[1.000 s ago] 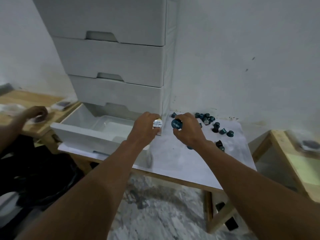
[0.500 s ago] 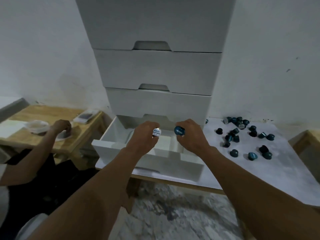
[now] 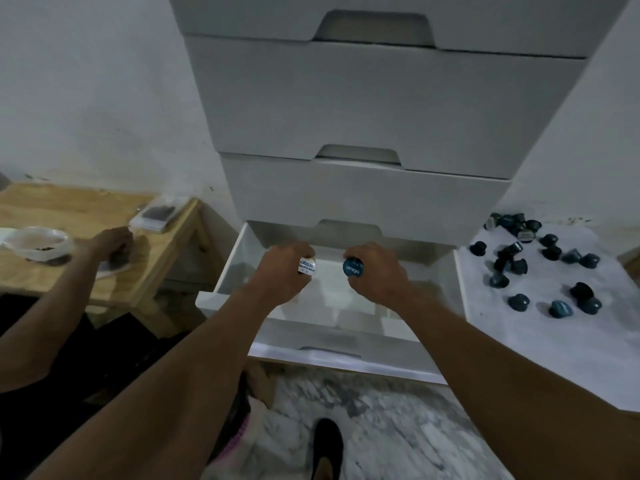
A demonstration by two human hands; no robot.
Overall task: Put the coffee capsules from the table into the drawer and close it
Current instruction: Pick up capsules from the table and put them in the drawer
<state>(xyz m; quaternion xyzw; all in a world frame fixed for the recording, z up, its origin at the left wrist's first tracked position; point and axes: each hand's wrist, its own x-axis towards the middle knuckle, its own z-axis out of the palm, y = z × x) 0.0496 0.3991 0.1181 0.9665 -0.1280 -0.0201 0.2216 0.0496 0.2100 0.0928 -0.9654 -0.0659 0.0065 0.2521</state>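
While a drop is being lined up, left hand (image 3: 280, 275): white-lidded capsule (image 3: 307, 266) is pinched, lid turned to camera, held over the open drawer (image 3: 346, 353).
Right hand (image 3: 379, 273): fingers are curled round blue capsule (image 3: 353, 266), kept level with the other, near but apart.
Drawer: lowest of cabinet (image 3: 363, 109), pulled out so the inside can be reached; no capsules are seen inside, part hidden.
Loose capsules (image 3: 519, 261): scattered on table (image 3: 519, 348) right of drawer, well apart from hands; many left.
Step judged: release into drawer; task early, closing not yet due.
Risk: bounce-out if dropped from height.
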